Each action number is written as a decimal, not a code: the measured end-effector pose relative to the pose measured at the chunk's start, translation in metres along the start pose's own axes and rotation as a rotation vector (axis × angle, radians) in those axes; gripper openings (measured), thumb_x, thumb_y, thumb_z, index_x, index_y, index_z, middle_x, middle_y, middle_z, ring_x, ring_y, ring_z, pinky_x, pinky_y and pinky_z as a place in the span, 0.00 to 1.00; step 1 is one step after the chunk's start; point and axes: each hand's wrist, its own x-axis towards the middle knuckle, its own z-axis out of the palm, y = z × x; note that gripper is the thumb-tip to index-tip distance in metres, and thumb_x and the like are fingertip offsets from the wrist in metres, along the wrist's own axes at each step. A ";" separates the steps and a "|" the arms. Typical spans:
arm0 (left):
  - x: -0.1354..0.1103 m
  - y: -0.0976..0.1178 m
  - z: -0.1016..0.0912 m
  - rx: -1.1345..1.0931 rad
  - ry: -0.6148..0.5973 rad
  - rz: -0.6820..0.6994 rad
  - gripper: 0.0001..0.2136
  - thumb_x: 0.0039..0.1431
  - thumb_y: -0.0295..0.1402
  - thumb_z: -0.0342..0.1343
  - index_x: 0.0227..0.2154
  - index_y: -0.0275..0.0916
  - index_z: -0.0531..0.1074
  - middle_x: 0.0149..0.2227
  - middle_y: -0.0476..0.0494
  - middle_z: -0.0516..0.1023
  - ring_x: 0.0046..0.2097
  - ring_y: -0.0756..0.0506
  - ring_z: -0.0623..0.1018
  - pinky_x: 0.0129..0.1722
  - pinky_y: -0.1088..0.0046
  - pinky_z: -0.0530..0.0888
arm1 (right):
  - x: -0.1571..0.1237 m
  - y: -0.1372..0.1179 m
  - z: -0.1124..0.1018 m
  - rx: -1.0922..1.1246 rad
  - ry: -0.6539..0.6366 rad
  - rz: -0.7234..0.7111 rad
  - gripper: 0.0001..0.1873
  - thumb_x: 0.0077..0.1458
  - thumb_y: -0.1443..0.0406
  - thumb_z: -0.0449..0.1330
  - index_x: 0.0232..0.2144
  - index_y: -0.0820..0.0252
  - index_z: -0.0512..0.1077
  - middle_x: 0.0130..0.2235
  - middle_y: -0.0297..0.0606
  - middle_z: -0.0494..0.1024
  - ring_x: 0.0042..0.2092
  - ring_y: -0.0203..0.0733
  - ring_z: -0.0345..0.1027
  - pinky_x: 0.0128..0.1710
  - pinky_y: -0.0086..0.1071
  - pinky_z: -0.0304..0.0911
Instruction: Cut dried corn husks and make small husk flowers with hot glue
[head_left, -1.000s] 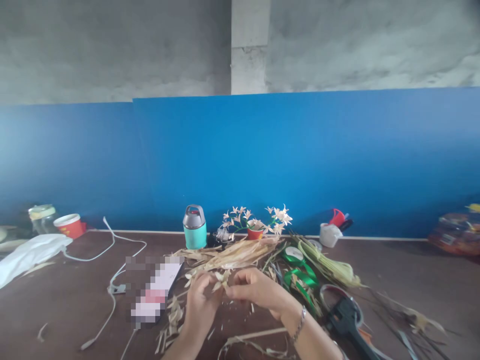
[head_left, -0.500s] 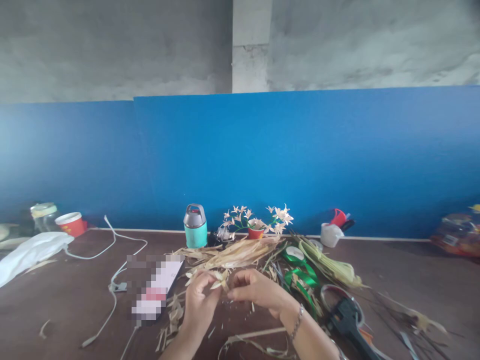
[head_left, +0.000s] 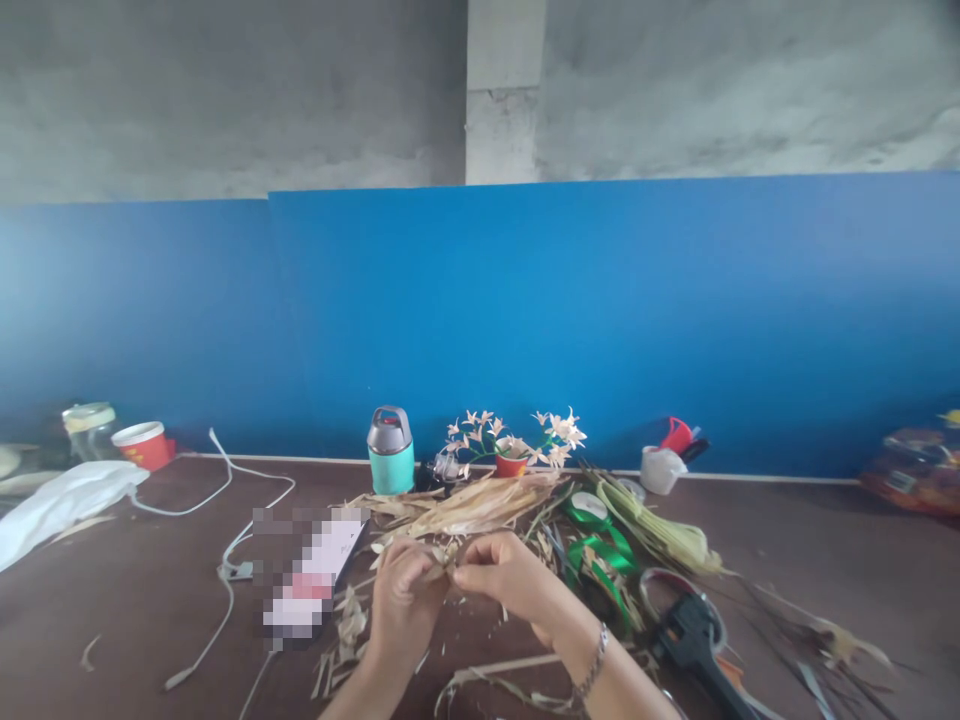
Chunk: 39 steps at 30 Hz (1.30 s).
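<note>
We pinch a straw bit (head_left: pixel 445 561) w/ left hand (head_left: pixel 405 592) + right hand (head_left: pixel 508 580), off the table (head_left: pixel 150 600) so fingertips reach both ends; prob folded, view's poor.

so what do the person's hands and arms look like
The left hand and right hand are bare: no gloves, no rings visible. The forearms show no sleeves. A thin silvery chain bracelet sits on the right wrist.

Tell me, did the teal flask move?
No. The flask stands in the same spot as before, by the blue wall, just left of the flower pot.
</note>
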 end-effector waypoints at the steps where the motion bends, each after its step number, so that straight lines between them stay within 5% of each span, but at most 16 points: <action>1: -0.001 -0.001 0.001 -0.014 0.004 -0.011 0.09 0.48 0.27 0.55 0.15 0.40 0.68 0.22 0.47 0.72 0.30 0.45 0.71 0.30 0.71 0.68 | 0.000 0.000 0.000 -0.001 0.016 -0.002 0.05 0.41 0.68 0.60 0.17 0.61 0.70 0.15 0.26 0.62 0.21 0.30 0.50 0.21 0.26 0.46; 18: 0.000 0.005 0.000 -0.154 -0.014 -0.156 0.06 0.44 0.25 0.53 0.17 0.39 0.68 0.25 0.47 0.71 0.31 0.44 0.72 0.33 0.70 0.69 | 0.010 0.009 -0.005 0.069 -0.081 0.041 0.05 0.38 0.70 0.55 0.14 0.61 0.66 0.13 0.26 0.60 0.19 0.29 0.50 0.21 0.25 0.44; 25: 0.003 0.007 0.002 -0.096 -0.066 -0.146 0.07 0.44 0.24 0.52 0.15 0.39 0.68 0.21 0.50 0.69 0.27 0.47 0.70 0.30 0.73 0.67 | 0.001 -0.006 -0.009 0.092 -0.015 -0.052 0.06 0.42 0.66 0.60 0.28 0.61 0.71 0.22 0.29 0.68 0.25 0.32 0.57 0.26 0.25 0.52; 30: 0.003 0.007 0.002 -0.074 -0.114 -0.071 0.07 0.45 0.24 0.52 0.16 0.40 0.68 0.21 0.50 0.70 0.28 0.46 0.70 0.30 0.73 0.66 | 0.005 0.001 -0.006 0.010 0.063 -0.098 0.03 0.43 0.67 0.58 0.20 0.62 0.69 0.18 0.27 0.63 0.22 0.30 0.53 0.23 0.25 0.49; 39: 0.002 0.007 0.004 -0.104 -0.020 -0.208 0.03 0.43 0.28 0.52 0.18 0.39 0.68 0.23 0.50 0.70 0.28 0.46 0.71 0.30 0.72 0.67 | 0.005 -0.002 -0.010 0.067 -0.002 0.020 0.06 0.45 0.65 0.58 0.21 0.62 0.69 0.18 0.29 0.66 0.22 0.31 0.56 0.23 0.25 0.50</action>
